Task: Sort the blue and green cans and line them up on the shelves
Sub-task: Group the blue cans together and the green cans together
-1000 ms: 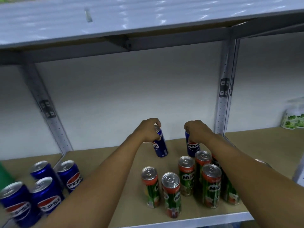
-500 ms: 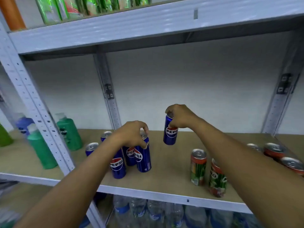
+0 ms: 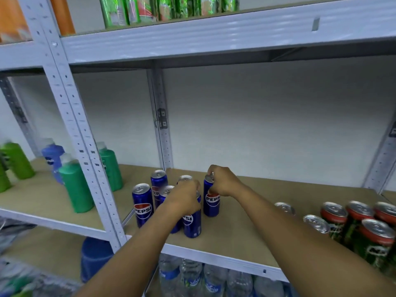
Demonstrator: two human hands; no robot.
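Blue Pepsi cans stand clustered on a tan wooden shelf. Left hand clasps one blue aluminium can; right hand clasps another blue can.

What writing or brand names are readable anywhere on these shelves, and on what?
"PEPSI": front-left blue can.
"PEPSI": blue can under the right hand.
"PSI" (partly hidden): blue can under the left hand.
Green cans: lettering blurred, unreadable.
Water bottles below: labels too blurred.
Green bottles: print too small.

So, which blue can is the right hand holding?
The right hand grips the rightmost blue can, standing apart from the cluster; the left hand holds the front can.
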